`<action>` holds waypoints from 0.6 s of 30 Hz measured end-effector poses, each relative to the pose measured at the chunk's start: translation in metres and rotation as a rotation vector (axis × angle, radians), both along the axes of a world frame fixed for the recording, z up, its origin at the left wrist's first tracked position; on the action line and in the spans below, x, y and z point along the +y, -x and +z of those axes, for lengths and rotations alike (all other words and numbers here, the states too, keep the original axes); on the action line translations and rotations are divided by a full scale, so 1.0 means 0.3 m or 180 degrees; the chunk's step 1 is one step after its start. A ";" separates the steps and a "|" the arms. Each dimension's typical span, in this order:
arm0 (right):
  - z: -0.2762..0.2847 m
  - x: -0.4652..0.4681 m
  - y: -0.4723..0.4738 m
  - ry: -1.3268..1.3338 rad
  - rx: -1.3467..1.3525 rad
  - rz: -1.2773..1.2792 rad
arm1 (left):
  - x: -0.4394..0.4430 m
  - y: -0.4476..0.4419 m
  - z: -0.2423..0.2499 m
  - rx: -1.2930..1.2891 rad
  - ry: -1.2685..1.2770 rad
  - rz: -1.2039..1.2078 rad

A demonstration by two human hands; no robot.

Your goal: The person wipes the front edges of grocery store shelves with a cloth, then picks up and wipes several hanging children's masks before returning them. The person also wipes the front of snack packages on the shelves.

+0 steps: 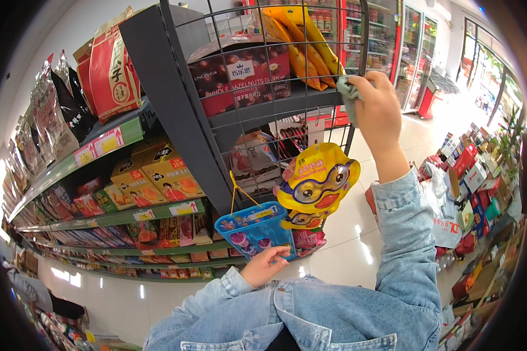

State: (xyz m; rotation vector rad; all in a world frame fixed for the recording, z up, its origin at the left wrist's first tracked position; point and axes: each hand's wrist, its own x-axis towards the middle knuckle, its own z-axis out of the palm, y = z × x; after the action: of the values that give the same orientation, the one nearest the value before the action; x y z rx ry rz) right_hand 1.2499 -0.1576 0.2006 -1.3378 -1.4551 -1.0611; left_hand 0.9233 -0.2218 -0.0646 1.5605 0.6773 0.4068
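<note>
My right hand (378,112) grips a crumpled grey-green cloth (350,97) against the right side of a black wire grid panel (306,79). Low in front of my jacket, my left hand (265,266) has its fingers loosely apart and holds nothing; it is close to a blue plastic basket (249,223) tied to the grid with yellow cord. Whether it touches the basket, I cannot tell. A yellow duck-faced candy bag (318,182) hangs on the grid beside the basket. Behind the wires are a box of hazelnut chocolate (239,74) and yellow bags (307,48).
To the left, long shelves (110,136) carry packaged snacks and yellow boxes (171,173). Cartons and bags are heaped on the right (470,188), with a white plastic bag (441,223) among them. Glass-door fridges (415,57) stand farther back. Another person (44,291) is bent over at lower left.
</note>
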 end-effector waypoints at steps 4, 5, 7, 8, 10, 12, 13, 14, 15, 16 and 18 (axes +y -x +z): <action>-0.038 -0.023 -0.074 0.0209 0.0272 0.0276 | -0.012 -0.047 0.007 0.0119 -0.0051 0.0051; -0.043 -0.028 -0.072 0.0141 0.0341 0.0321 | -0.014 -0.055 0.008 0.0109 -0.0059 0.0096; -0.052 -0.037 -0.066 -0.0005 0.0483 0.0396 | -0.022 -0.065 0.004 0.0087 -0.0088 0.0171; -0.057 -0.038 -0.056 -0.0046 0.0508 0.0397 | -0.028 -0.064 -0.009 0.0013 -0.0004 0.0221; -0.083 -0.021 -0.061 0.0098 0.0393 0.0427 | -0.034 -0.065 -0.001 -0.0016 0.0046 0.0264; -0.118 0.004 -0.042 0.0231 0.0410 0.0399 | -0.036 -0.059 0.001 -0.0033 0.0082 0.0323; -0.127 0.007 -0.024 0.0261 0.0456 0.0473 | -0.037 -0.052 -0.001 -0.0035 0.0094 0.0359; -0.136 0.006 -0.005 0.0292 0.0502 0.0546 | -0.038 -0.044 -0.002 -0.0038 0.0105 0.0394; -0.143 0.003 0.016 0.0329 0.0542 0.0611 | -0.037 -0.037 -0.005 -0.0043 0.0109 0.0404; -0.148 -0.005 0.043 0.0332 0.0576 0.0588 | -0.034 -0.029 -0.008 -0.0047 0.0114 0.0412; -0.154 -0.022 0.067 0.0415 0.0711 0.0728 | -0.030 -0.009 -0.009 -0.0046 0.0112 0.0433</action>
State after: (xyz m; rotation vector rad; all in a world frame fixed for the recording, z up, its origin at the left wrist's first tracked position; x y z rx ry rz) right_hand 1.2299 -0.1642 0.1545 -1.2983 -1.4861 -0.6580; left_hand 0.9262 -0.2308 -0.0673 1.4818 0.7781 0.5045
